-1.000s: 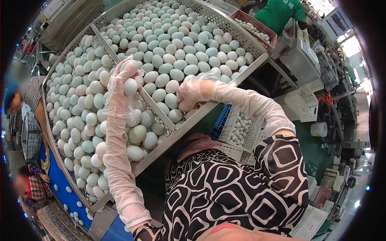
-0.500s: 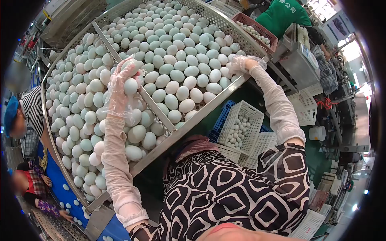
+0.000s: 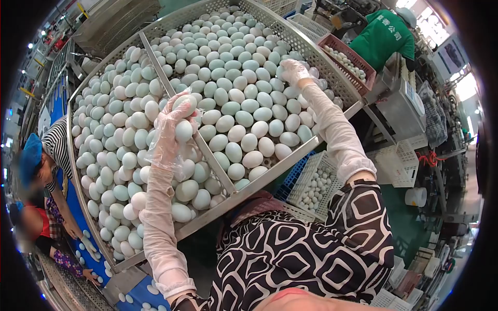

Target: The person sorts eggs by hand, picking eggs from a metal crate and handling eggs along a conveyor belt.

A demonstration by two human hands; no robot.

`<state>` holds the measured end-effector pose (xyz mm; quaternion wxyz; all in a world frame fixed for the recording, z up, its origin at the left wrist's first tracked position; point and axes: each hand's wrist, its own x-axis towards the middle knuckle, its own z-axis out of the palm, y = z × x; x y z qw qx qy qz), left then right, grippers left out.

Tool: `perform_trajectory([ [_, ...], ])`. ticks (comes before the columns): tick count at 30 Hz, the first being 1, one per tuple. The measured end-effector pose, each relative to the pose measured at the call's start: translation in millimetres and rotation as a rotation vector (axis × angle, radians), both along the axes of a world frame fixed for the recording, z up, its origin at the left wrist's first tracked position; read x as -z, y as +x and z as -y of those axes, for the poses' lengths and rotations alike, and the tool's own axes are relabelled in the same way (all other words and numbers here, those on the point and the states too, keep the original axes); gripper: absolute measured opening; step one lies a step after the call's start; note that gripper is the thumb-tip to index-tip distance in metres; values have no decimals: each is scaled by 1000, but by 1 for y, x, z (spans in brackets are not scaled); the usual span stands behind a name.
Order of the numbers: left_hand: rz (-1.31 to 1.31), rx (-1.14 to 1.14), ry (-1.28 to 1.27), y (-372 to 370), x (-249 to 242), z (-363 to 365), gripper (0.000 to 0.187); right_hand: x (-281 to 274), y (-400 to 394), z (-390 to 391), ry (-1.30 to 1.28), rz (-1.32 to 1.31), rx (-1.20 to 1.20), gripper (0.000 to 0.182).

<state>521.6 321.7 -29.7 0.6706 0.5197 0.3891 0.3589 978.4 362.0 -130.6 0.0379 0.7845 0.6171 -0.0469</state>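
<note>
A large metal tray (image 3: 207,211) full of pale green and white eggs lies before me, split by a metal divider (image 3: 155,62). My left hand (image 3: 174,124), in a clear plastic glove, is closed around eggs above the divider; one egg (image 3: 183,131) shows below the fingers and another against the palm. My right hand (image 3: 294,71), gloved too, reaches over the right compartment with its fingers bent down on the eggs. What its fingertips hold, if anything, is hidden.
White crates (image 3: 326,199) with small eggs stand below the tray's front edge. At the right are a reddish crate (image 3: 369,78) and a metal machine (image 3: 397,96). A person in green (image 3: 381,39) is beyond. Two co-workers lean over a blue belt (image 3: 78,207) at the left.
My right hand has moved from the tray's right front edge inward and farther over the eggs. My left hand still holds its eggs. The view has shifted slightly. A left co-worker's arm now reaches the belt.
</note>
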Motion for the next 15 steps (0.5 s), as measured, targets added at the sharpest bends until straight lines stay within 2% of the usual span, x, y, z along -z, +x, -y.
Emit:
perform_trajectory([
  [1,-9,3,0,0,0,-1,47,-18,-14,17,35,-95,21,44],
  [3,-25,7,7,1,-1,-2,47,-25,-32,20,-56,11,27,42],
  [5,-61,17,24,0,-2,-2,47,-1,-21,-1,-58,-72,95,42],
  [6,-82,27,37,1,-3,-2,47,-21,-29,14,-11,-121,85,42],
  [9,-194,105,113,16,-3,-4,47,39,19,-11,99,89,-159,43],
  [10,-238,142,148,24,-4,-6,47,-28,-32,10,53,-13,-108,42],
  [12,-306,257,142,51,-4,-7,55,-69,-85,21,350,-278,-287,42],
  [15,-591,448,440,94,26,-28,42,-93,-133,24,-81,-876,-623,44],
])
